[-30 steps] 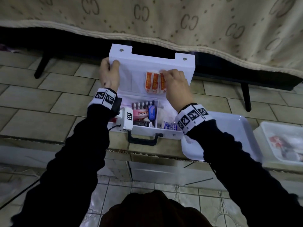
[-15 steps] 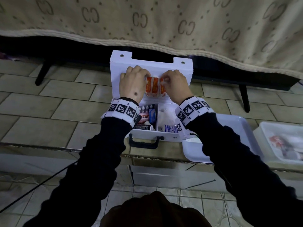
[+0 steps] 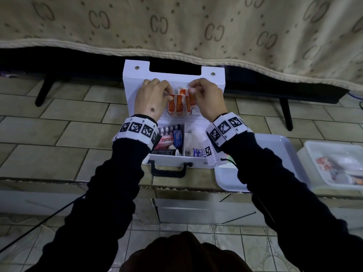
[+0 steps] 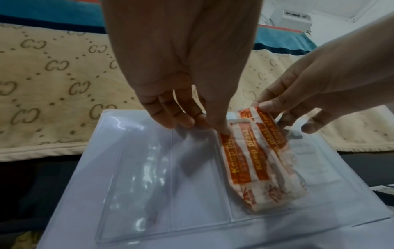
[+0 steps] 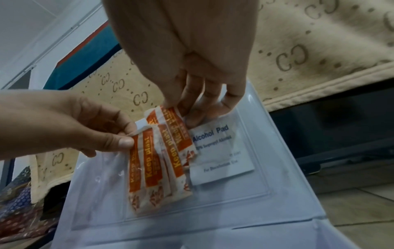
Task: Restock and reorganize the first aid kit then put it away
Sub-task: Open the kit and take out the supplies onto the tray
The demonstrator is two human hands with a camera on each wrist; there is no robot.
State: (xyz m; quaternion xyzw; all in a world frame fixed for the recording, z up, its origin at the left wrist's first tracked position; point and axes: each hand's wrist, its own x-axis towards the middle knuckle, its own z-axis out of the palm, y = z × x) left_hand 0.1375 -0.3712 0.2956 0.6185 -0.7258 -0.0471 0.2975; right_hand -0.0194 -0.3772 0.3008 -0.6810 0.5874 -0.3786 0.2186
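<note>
Orange-and-white plaster strips (image 3: 179, 104) sit between my two hands, half slid into a clear plastic pocket (image 4: 266, 207) on the inside of the raised lid (image 3: 137, 75) of the white first aid kit (image 3: 172, 160). My left hand (image 3: 152, 99) pinches the bundle's upper left corner between thumb and curled fingers; my right hand (image 3: 207, 98) pinches the upper right corner, fingertips (image 5: 192, 107) closed on the top edge of the strips. Just right of that grip, behind the same clear sheet, lies a white alcohol pad (image 5: 221, 151) — the plasters overlap its left edge. Left of my left-hand grip the neighbouring pockets (image 4: 170, 176) show only glare. Below both wrists, the kit's base holds a pink Bacidin box (image 3: 167, 140), a blister strip of pills (image 3: 169, 129), a dark tube (image 3: 165, 152) and white gauze-like material (image 3: 193, 137) — its black handle (image 3: 170, 170) faces me.
</note>
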